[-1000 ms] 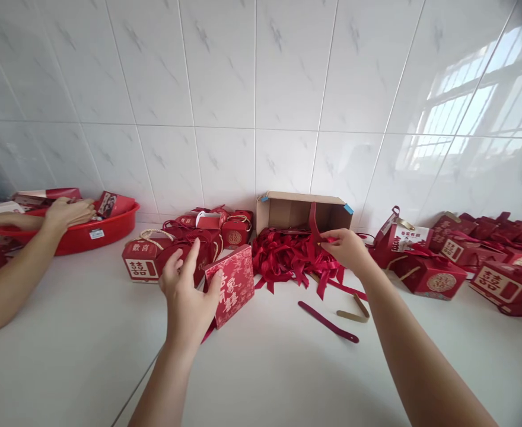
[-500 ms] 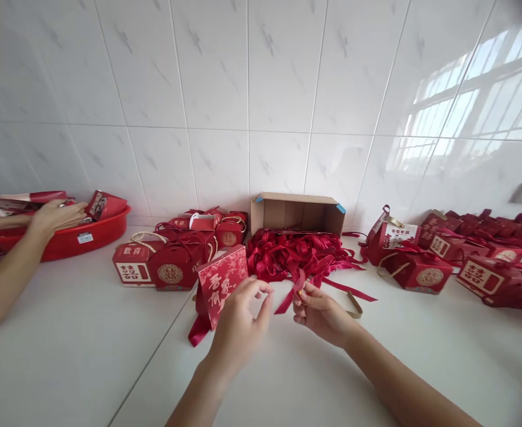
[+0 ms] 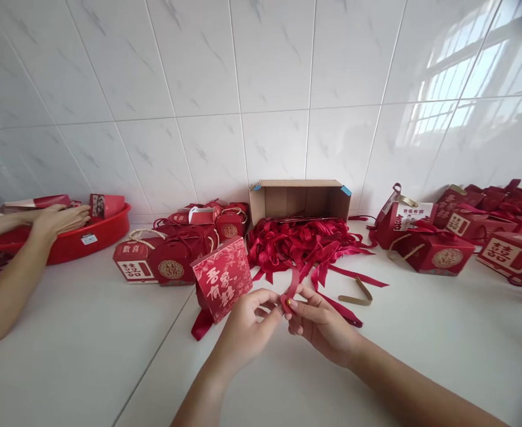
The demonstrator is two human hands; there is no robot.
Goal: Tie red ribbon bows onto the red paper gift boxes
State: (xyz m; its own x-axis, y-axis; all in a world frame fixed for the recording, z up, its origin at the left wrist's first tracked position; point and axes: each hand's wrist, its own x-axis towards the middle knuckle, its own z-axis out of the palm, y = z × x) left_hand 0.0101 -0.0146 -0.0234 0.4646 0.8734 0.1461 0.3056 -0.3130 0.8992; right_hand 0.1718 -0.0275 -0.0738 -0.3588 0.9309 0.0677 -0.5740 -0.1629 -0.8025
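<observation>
Between my hands, above the white table, a red ribbon strap (image 3: 293, 283) is bent into a loop, with a small gold stud on it. My right hand (image 3: 321, 320) pinches the strap near the stud. The fingertips of my left hand (image 3: 252, 320) close on the strap's other side. Beside my left hand a red gift box (image 3: 223, 279) with gold characters stands tilted, a ribbon tail coming from under it. Just behind my hands lies a heap of red ribbon straps (image 3: 303, 246), spilling from a cardboard box (image 3: 301, 198) on its side.
Finished-looking red gift boxes (image 3: 172, 261) stand at the left, more red boxes (image 3: 439, 252) at the right. A bent gold strip (image 3: 359, 295) lies right of my hands. At far left another person's hands (image 3: 59, 219) reach into a red basin (image 3: 105, 231).
My left hand has moved right and now meets the strap held in my right hand. The strap is bent into a loop. The other person's hands have shifted in the basin.
</observation>
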